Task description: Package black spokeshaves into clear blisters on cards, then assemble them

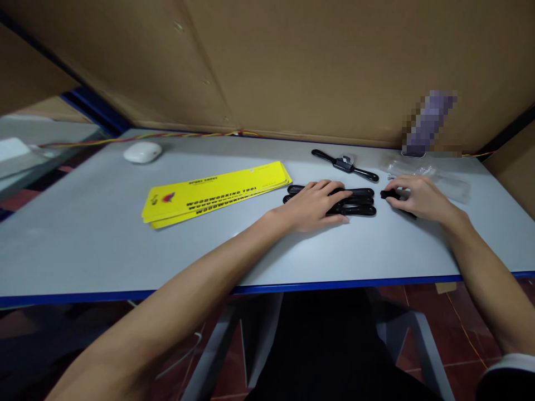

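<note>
My left hand [315,203] lies palm down across several black spokeshaves [360,210] laid side by side. Its fingers are spread over their middles, and the handle ends stick out on both sides. To the right, my right hand [422,197] pinches a short black piece [388,194] close to the table top; most of it is hidden under the fingers, so its kind is unclear. Behind my hands another spokeshave [345,163] lies at a slant, showing two black handles and a metal fitting at its centre.
Yellow cards printed "WOODWORKING TOOL" [217,192] lie stacked to the left. A white rounded case [142,152] is further back. Clear plastic bags [453,186] lie behind my right hand, near a blurred purple object [430,122] against the cardboard wall [292,67]. The table's blue edge [326,285] runs in front.
</note>
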A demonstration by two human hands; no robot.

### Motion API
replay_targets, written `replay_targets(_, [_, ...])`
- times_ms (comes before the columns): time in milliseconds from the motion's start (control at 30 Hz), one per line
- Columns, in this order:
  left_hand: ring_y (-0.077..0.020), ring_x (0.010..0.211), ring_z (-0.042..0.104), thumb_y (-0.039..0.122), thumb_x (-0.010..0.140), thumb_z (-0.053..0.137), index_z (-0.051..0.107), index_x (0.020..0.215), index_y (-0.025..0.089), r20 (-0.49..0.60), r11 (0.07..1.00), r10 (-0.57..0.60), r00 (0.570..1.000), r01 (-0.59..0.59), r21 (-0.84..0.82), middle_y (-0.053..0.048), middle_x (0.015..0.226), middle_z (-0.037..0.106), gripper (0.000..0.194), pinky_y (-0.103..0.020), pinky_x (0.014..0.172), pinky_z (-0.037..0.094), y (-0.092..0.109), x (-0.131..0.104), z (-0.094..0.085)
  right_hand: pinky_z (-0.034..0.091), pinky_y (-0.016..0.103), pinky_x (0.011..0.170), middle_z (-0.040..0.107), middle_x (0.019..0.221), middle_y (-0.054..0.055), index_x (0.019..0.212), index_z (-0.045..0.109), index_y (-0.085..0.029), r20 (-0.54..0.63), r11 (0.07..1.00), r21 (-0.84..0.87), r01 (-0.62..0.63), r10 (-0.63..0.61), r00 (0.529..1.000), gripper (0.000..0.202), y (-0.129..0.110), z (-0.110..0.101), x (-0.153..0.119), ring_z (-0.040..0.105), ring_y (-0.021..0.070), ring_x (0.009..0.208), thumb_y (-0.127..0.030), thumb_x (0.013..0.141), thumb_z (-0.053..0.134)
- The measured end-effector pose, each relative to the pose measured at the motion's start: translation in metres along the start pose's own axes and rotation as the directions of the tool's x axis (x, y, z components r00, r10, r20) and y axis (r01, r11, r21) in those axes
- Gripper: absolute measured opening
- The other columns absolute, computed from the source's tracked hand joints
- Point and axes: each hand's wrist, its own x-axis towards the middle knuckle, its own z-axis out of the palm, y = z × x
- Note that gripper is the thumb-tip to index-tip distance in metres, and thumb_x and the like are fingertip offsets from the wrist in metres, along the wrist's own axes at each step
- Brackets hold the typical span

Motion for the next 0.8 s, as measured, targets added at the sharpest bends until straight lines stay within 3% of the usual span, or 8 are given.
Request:
replay_targets(333, [-0.0379, 0.142, 0.049, 0.068, 0.103, 0.047, 0.049, 0.156, 0.024, 0.003, 1.000, 0.000, 1.000, 0.000, 0.019, -0.015, 0.156, 0.052, 0.069, -0.055, 0.115, 0.045, 0.000, 0.000, 0.000, 0.054, 0.044, 0.083, 0.077, 0.101, 0.009, 0.098, 0.077, -0.025, -0.003, 1.000, 0.007, 0.012, -0.011, 1.000, 0.020, -0.002, -0.001, 0.000, 0.071, 0.0276, 0.089, -0.037, 0.090, 0.063])
replay_targets(467, [-0.0379, 0.142, 0.049, 0.068, 0.103, 0.047, 0.049, 0.156, 0.023, 0.006, 1.000, -0.005, 1.000, 0.004, 0.018, -0.015, 0.157, 0.052, 0.069, -0.056, 0.116, 0.044, 0.000, 0.000, 0.000, 0.053, 0.047, 0.086, 0.076, 0.097, 0.009, 0.096, 0.076, -0.027, -0.050, 0.994, -0.050, -0.096, 0.093, 0.994, 0.022, -0.004, -0.016, -0.005, 0.070, 0.0284, 0.088, -0.041, 0.091, 0.060])
replay_targets(533, [-0.0381, 0.143, 0.049, 0.067, 0.103, 0.047, 0.049, 0.157, 0.023, 0.008, 1.000, -0.007, 1.000, 0.007, 0.017, -0.016, 0.157, 0.052, 0.069, -0.056, 0.115, 0.044, 0.000, 0.000, 0.000, 0.053, 0.047, 0.082, 0.076, 0.093, 0.009, 0.097, 0.076, -0.026, 0.004, 0.971, -0.077, -0.226, 0.227, 0.974, 0.027, 0.000, -0.028, -0.011, 0.069, 0.0288, 0.084, -0.048, 0.091, 0.061])
replay_targets(633, [-0.0381, 0.142, 0.049, 0.067, 0.103, 0.047, 0.049, 0.157, 0.024, 0.006, 1.000, -0.010, 1.000, 0.010, 0.015, -0.015, 0.157, 0.052, 0.069, -0.055, 0.115, 0.044, 0.000, -0.001, 0.000, 0.054, 0.046, 0.077, 0.077, 0.094, 0.009, 0.111, 0.074, -0.024, 0.186, 0.903, -0.057, -0.426, 0.429, 0.884, 0.051, 0.009, -0.043, -0.020, 0.070, 0.0295, 0.083, -0.065, 0.082, 0.070])
replay_targets(700, [-0.0380, 0.143, 0.048, 0.068, 0.103, 0.046, 0.049, 0.157, 0.024, 0.006, 1.000, -0.008, 1.000, 0.008, 0.013, -0.015, 0.157, 0.052, 0.069, -0.055, 0.115, 0.044, -0.001, -0.001, 0.001, 0.055, 0.045, 0.079, 0.077, 0.098, 0.009, 0.119, 0.072, -0.024, 0.264, 0.878, -0.035, -0.477, 0.468, 0.843, 0.066, 0.014, -0.048, -0.025, 0.072, 0.0303, 0.087, -0.070, 0.072, 0.077])
replay_targets(800, [-0.0378, 0.143, 0.048, 0.068, 0.103, 0.045, 0.049, 0.157, 0.024, 0.006, 1.000, -0.003, 1.000, 0.003, 0.010, -0.015, 0.157, 0.051, 0.070, -0.056, 0.115, 0.044, -0.001, 0.000, 0.001, 0.054, 0.044, 0.077, 0.077, 0.093, 0.007, 0.119, 0.072, -0.025, 0.333, 0.878, -0.025, -0.478, 0.458, 0.824, 0.068, 0.016, -0.048, -0.029, 0.071, 0.0290, 0.084, -0.071, 0.069, 0.079])
